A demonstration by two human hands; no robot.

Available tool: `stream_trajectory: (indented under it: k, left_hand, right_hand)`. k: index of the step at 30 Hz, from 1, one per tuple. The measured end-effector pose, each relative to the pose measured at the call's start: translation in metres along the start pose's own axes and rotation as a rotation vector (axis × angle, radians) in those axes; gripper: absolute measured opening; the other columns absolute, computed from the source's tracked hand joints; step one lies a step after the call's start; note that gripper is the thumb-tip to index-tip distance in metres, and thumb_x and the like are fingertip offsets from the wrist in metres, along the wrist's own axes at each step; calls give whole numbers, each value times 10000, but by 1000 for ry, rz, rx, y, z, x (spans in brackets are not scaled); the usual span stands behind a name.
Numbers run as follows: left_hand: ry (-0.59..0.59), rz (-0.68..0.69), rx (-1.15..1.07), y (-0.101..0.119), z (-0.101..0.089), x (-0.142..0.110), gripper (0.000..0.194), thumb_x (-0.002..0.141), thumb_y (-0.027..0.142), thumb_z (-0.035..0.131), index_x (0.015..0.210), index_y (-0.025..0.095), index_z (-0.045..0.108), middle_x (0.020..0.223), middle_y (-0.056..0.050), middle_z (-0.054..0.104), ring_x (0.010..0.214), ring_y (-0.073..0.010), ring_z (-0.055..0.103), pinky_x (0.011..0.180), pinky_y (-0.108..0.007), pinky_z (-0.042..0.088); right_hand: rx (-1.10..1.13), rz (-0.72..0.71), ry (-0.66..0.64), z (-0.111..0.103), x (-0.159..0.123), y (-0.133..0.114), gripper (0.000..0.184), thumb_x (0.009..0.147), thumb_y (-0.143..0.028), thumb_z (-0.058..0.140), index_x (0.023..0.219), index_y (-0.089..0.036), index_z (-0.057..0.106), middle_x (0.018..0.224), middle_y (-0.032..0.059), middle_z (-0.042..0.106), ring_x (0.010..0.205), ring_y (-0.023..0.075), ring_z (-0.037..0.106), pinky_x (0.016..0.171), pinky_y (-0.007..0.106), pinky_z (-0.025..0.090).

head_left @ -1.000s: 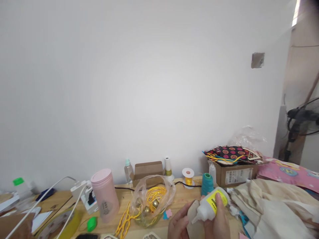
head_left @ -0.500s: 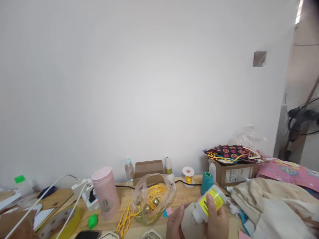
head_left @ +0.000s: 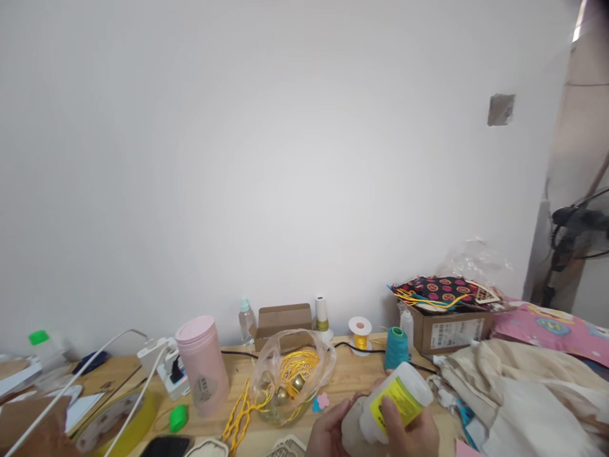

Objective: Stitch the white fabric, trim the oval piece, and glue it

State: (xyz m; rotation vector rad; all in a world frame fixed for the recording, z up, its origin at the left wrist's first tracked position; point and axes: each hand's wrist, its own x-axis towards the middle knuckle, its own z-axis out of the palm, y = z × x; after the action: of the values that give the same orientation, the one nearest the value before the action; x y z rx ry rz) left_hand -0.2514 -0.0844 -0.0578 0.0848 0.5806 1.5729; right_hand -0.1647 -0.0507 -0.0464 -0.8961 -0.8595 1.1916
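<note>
At the lower right, my right hand (head_left: 412,435) grips a white plastic glue bottle (head_left: 413,384) with a yellow label. The bottle is tilted, its nozzle end pointing down and left. My left hand (head_left: 328,428) is closed around a flat, pale, rounded piece (head_left: 354,426) directly under that end. The bottle hides part of the piece, and whether anything flows out cannot be seen. Close behind the bottle stands a teal thread cone (head_left: 396,348). A small pink and blue flower-shaped piece (head_left: 322,401) lies to the left of my left hand.
A clear plastic bag (head_left: 328,362) holds yellow cords and gold bells. Left of it stand a pink cup (head_left: 202,368), a power strip (head_left: 171,374) and a tape roll (head_left: 118,422). At right are a cardboard box (head_left: 428,330) and pale cloth (head_left: 518,374). A wall rises behind.
The bottle and both hands have shifted slightly down, and the bottle's nozzle end now sits lower against the pale piece. The view has moved a little.
</note>
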Motion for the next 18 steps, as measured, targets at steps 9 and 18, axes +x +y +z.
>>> stream_trajectory:
  k: [9, 18]
  left_hand:
    - [281, 207, 175, 5, 8, -5, 308, 613, 214, 717, 399, 134, 512, 389, 13, 555, 309, -59, 481, 326, -140, 327]
    - [119, 594, 620, 2, 1, 9, 467, 454, 521, 724, 742, 170, 613, 622, -36, 603, 457, -84, 467, 392, -177, 328]
  right_hand:
    - [803, 552, -320, -4, 35, -17, 361, 583, -475, 658, 773, -192, 541, 532, -55, 523, 451, 94, 484, 445, 208, 444]
    - [1185, 584, -556, -5, 41, -17, 320, 588, -260, 728, 815, -221, 505, 528, -86, 487, 423, 65, 436, 407, 164, 412]
